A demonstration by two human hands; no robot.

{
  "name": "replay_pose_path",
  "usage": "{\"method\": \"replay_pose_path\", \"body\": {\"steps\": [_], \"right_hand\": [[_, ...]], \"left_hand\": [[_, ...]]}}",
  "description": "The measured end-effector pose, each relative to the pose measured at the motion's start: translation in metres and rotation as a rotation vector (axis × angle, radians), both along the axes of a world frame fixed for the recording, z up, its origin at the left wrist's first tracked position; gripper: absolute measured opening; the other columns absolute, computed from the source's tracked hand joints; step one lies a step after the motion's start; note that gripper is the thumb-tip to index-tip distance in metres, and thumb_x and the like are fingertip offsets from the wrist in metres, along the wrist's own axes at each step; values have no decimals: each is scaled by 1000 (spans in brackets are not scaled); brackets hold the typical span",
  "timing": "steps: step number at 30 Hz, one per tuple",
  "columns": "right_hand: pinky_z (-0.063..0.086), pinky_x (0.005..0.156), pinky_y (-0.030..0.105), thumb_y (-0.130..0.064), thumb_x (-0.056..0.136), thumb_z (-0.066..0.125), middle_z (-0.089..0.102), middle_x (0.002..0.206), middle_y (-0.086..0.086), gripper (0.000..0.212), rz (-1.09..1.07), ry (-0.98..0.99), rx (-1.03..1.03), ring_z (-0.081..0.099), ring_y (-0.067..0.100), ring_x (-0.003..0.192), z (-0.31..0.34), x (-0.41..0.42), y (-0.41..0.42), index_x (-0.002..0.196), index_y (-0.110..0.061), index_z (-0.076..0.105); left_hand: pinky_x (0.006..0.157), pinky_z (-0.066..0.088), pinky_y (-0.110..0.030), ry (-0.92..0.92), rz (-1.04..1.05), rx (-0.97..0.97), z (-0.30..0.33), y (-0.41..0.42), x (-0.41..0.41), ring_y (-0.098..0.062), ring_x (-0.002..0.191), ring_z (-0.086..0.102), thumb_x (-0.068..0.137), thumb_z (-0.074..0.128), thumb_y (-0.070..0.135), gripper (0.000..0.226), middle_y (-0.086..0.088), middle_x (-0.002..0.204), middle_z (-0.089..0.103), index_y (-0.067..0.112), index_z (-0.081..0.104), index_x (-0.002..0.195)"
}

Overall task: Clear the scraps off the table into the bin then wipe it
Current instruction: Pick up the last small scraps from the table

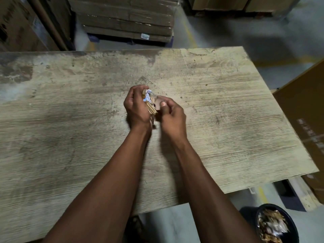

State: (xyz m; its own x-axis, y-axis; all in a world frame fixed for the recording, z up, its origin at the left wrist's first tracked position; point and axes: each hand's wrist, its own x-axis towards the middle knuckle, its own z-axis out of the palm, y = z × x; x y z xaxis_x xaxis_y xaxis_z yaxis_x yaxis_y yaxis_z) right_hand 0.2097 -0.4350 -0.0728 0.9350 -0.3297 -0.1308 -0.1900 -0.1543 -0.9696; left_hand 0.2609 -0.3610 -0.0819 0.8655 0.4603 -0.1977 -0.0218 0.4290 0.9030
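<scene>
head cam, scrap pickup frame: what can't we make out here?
- Bundle of cardboard and paper scraps: mostly hidden by the left hand and right hand; piece count unclear.
- Round black bin: cut off by the bottom edge; contents blurred.
- Worn wooden table: left and near sides out of frame.
- No cloth visible.

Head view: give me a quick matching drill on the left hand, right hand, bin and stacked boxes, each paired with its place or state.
Things:
1. left hand
2. right hand
3. bin
4. stacked boxes

Places or states:
A. on the floor, below the table's near right corner, holding scraps
B. beyond the table's far edge
C. grips a bundle of cardboard and paper scraps
D. pinches a brown scrap beside the bundle

Pairs: 1-C, 2-D, 3-A, 4-B
</scene>
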Motion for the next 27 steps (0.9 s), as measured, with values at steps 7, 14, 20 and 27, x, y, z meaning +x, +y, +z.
{"method": "replay_pose_path", "body": {"steps": [7, 14, 20, 27], "right_hand": [[48, 103, 11, -9, 109, 59, 58, 157, 9, 32, 128, -52, 66, 52, -29, 117, 4, 3, 22, 138, -14, 74], [44, 122, 35, -12, 106, 68, -15, 170, -23, 47, 251, -84, -118, 59, 28, 140, 15, 1, 24, 148, -31, 64], [53, 108, 27, -10, 103, 67, 71, 141, 3, 49, 159, -151, -260, 66, 5, 126, 4, -9, 8, 151, -19, 60], [24, 92, 19, -27, 91, 83, 63, 125, 12, 34, 155, -114, -738, 51, 32, 118, -29, -23, 1, 117, -8, 73]], "left_hand": [[63, 49, -17, 60, 38, -67, 3, 5, 2, -1, 65, 63, 104, 57, 4, 19, 5, 75, 70, 2, 73, 94], [65, 55, -23, 79, 84, -189, 5, 18, -7, -10, 69, 66, 97, 71, 1, 4, -4, 83, 71, 4, 74, 96], [53, 43, -26, 62, 43, -139, 17, 37, 0, -16, 55, 50, 96, 75, 4, 12, -3, 68, 65, 10, 71, 86], [52, 42, -27, 77, 41, -39, 2, 54, -3, -15, 53, 50, 95, 78, 10, 14, -6, 72, 70, 17, 74, 83]]}}
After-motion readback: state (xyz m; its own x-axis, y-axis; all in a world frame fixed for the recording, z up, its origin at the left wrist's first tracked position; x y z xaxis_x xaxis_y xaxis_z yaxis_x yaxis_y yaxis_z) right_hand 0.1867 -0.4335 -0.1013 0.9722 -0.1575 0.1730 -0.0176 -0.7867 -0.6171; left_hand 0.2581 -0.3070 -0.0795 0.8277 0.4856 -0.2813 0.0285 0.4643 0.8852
